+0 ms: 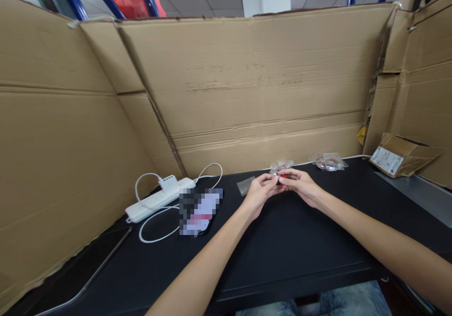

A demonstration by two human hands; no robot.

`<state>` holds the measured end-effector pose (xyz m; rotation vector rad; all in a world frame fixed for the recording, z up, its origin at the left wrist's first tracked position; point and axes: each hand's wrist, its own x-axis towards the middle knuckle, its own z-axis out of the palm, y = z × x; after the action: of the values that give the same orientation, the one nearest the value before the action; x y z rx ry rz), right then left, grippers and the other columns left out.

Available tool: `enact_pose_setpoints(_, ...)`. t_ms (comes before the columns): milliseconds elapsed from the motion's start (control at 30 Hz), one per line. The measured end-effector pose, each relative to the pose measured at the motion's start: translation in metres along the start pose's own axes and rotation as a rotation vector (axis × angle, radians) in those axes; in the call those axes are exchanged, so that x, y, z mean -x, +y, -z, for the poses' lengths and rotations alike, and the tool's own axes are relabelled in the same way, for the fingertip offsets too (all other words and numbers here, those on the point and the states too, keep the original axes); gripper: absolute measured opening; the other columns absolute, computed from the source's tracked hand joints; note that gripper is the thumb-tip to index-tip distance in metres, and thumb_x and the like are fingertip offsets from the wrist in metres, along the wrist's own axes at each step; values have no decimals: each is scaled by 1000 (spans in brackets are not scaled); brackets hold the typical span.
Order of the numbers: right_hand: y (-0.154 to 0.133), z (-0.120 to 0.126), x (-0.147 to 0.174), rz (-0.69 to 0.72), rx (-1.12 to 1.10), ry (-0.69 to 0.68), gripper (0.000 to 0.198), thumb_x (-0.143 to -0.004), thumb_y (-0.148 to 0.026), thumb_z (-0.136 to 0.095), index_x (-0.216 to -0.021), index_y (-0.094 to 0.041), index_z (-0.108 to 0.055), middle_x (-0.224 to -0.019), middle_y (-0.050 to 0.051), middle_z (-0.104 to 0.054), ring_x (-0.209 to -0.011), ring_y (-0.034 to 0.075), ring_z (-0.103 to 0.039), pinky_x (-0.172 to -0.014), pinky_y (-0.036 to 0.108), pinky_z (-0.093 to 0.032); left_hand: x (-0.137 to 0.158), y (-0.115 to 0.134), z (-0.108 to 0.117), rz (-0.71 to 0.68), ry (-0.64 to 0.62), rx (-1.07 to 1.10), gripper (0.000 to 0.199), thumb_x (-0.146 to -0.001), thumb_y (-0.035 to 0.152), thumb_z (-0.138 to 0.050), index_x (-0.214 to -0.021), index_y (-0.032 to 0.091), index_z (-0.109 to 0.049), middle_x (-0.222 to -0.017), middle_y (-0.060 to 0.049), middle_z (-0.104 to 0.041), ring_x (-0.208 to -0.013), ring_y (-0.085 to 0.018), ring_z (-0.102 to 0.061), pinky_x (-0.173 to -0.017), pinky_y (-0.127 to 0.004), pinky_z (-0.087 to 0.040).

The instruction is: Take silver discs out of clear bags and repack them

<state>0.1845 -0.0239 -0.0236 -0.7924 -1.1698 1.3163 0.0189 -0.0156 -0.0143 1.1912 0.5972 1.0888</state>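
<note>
Over the black table [282, 245], my left hand [260, 192] and my right hand [302, 187] meet fingertip to fingertip. Both are closed in a pinch on one small, dark and shiny thing [278, 175], too small to name; a bit of red shows beside the right fingers. Just behind the fingers lies a clear plastic bag [282, 165] with small red and silver pieces, partly hidden by my hands. A flat clear bag [244, 186] lies left of my left hand. Farther right is another clear bag [331, 162] of shiny pieces with red bits.
Cardboard walls [247, 80] enclose the table at the back and sides. On the left are a white power strip [160, 198] with looping cables, a phone [205, 212] with a blurred screen, and a dark tablet-like panel [81, 269]. A small open cardboard box [406, 156] stands at the right.
</note>
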Motion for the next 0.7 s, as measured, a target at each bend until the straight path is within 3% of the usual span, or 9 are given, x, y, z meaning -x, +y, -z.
enact_pose_setpoints(267, -1, -2, 1, 63, 126, -47, 36, -67, -31, -81, -100, -21, -72, -105, 7, -70, -76, 13, -64, -68, 26, -50, -2, 1, 2, 40, 43, 103, 20, -74, 22, -78, -82, 8, -66, -72, -7, -69, -75, -19, -70, -88, -42, -56)
enact_pose_setpoints(467, 4, -7, -1, 364, 455, 101, 33, -73, -30, -75, -104, -21, -70, -107, 8, -69, -80, 17, -65, -66, 28, -52, -4, 2, 2, 48, 202, 176, 22, -72, 12, -78, -92, 10, -67, -82, -9, -73, -76, -20, -70, -85, -42, -58)
enact_pose_setpoints(600, 0, -9, 4, 577, 692, 119, 23, -79, -26, -69, -102, -23, -72, -101, 6, -69, -78, 17, -64, -66, 28, -50, -4, 3, 0, 20, 176, 199, 15, -74, 14, -76, -85, 9, -68, -83, -9, -73, -77, -19, -70, -85, -39, -57)
enact_pose_setpoints(700, -3, -11, 8, 644, 758, 99, 21, -81, -24, -68, -101, -24, -73, -98, 5, -70, -78, 17, -63, -68, 29, -49, -3, 4, -3, 21, 158, 183, 17, -73, 16, -78, -84, 9, -69, -85, -10, -73, -78, -18, -70, -85, -37, -57)
